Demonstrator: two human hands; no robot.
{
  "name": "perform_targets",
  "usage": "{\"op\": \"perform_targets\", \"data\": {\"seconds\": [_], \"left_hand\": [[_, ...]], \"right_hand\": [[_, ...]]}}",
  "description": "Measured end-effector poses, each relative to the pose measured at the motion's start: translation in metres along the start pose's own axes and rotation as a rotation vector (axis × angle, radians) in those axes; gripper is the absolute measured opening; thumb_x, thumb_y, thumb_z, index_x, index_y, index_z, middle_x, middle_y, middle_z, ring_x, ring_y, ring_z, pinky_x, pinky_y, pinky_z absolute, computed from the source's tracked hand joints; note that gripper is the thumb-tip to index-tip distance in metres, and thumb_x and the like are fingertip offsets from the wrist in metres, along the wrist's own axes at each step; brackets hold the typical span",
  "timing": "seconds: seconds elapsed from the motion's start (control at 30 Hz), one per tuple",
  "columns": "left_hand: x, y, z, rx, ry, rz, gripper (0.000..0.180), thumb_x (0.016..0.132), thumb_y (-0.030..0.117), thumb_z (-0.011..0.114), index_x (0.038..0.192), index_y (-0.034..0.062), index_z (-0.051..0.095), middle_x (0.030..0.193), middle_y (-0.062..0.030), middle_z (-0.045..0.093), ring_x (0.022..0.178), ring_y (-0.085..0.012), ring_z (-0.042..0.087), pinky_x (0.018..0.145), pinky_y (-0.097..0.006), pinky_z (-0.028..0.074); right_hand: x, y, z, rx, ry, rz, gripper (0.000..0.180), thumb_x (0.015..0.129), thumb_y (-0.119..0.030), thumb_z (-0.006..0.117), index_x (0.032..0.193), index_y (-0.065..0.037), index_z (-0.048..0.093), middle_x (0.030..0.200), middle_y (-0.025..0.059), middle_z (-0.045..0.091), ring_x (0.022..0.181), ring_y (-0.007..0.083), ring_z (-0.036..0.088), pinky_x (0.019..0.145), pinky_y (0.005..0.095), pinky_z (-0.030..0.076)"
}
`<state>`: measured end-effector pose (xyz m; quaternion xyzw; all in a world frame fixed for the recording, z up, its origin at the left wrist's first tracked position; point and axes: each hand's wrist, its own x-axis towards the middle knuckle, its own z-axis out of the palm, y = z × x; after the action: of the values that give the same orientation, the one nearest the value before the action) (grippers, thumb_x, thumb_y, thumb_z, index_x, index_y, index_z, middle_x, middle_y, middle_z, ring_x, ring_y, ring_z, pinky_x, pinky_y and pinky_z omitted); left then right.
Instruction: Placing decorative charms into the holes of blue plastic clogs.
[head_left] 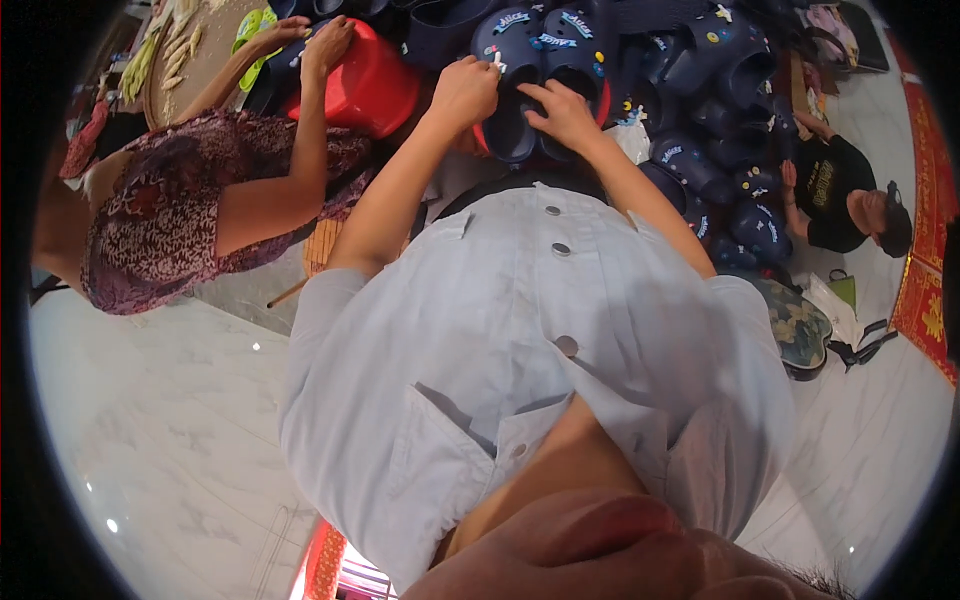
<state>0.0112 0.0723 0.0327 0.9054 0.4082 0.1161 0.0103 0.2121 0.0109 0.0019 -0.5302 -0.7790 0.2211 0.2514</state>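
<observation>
A pair of navy foam clogs with colourful charms lies in front of me, the left clog (510,135) beside the right clog (572,62). My left hand (467,92) is closed at the left clog's side. A small pale bit shows at its fingertips, too small to name. Over the clogs' openings, my right hand (562,114) has its thumb and index finger apart, pointing left. Nothing shows between them; its other fingers are partly hidden. Red edges of something beneath show on both sides of the pair.
Many more navy clogs (690,165) are heaped at the right and back. At left, a person in a patterned dress (170,200) works beside a red basin (375,85) and a lime-green shoe (250,35). Another person in black (835,190) is at far right, near a camouflage-patterned item (795,320).
</observation>
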Motion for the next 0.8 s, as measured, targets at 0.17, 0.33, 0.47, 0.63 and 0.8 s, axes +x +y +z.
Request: {"op": "perform_targets", "data": {"seconds": [0.17,0.33,0.47,0.63,0.8], "left_hand": [[0.005,0.008,-0.009,0.005,-0.100,0.015,0.023,0.071,0.021,0.064,0.085,0.0026,0.066,0.082,-0.0127,0.067,0.084,-0.0294,0.063,0.073,-0.041,0.053],[0.005,0.014,-0.012,-0.003,-0.086,-0.076,0.027,0.075,0.028,0.067,0.086,0.0029,0.067,0.081,-0.0131,0.066,0.084,-0.0300,0.063,0.072,-0.042,0.052],[-0.010,0.014,0.009,-0.052,0.291,-0.194,0.030,0.074,0.032,0.075,0.083,0.0062,0.063,0.079,-0.0092,0.062,0.079,-0.0286,0.061,0.065,-0.041,0.051],[-0.002,0.020,0.011,0.052,0.275,-0.273,0.029,0.069,0.028,0.078,0.083,0.0072,0.063,0.085,-0.0079,0.063,0.086,-0.0271,0.059,0.069,-0.039,0.051],[0.002,0.015,0.019,0.081,0.279,-0.263,0.029,0.064,0.024,0.080,0.079,0.0071,0.062,0.079,-0.0070,0.063,0.081,-0.0260,0.060,0.068,-0.038,0.051]], "right_hand": [[0.000,0.004,0.006,-0.014,0.059,-0.009,0.044,0.076,-0.020,0.070,0.119,-0.014,0.064,0.091,0.0173,0.058,0.086,0.0361,0.062,0.077,0.0453,0.052],[0.000,0.005,0.008,-0.050,0.011,0.009,0.044,0.076,-0.023,0.068,0.119,-0.015,0.063,0.094,0.0172,0.058,0.089,0.0358,0.062,0.078,0.0452,0.051],[-0.002,-0.006,0.009,-0.084,0.033,0.034,0.045,0.076,-0.022,0.069,0.119,-0.015,0.063,0.096,0.0174,0.057,0.093,0.0363,0.062,0.080,0.0452,0.051],[-0.004,-0.005,0.013,-0.097,0.072,0.055,0.044,0.075,-0.021,0.070,0.118,-0.016,0.063,0.098,0.0149,0.057,0.093,0.0354,0.061,0.080,0.0459,0.052],[-0.003,-0.003,0.019,-0.103,0.110,0.034,0.043,0.074,-0.020,0.069,0.116,-0.015,0.064,0.098,0.0148,0.058,0.094,0.0345,0.061,0.078,0.0465,0.053]]}}
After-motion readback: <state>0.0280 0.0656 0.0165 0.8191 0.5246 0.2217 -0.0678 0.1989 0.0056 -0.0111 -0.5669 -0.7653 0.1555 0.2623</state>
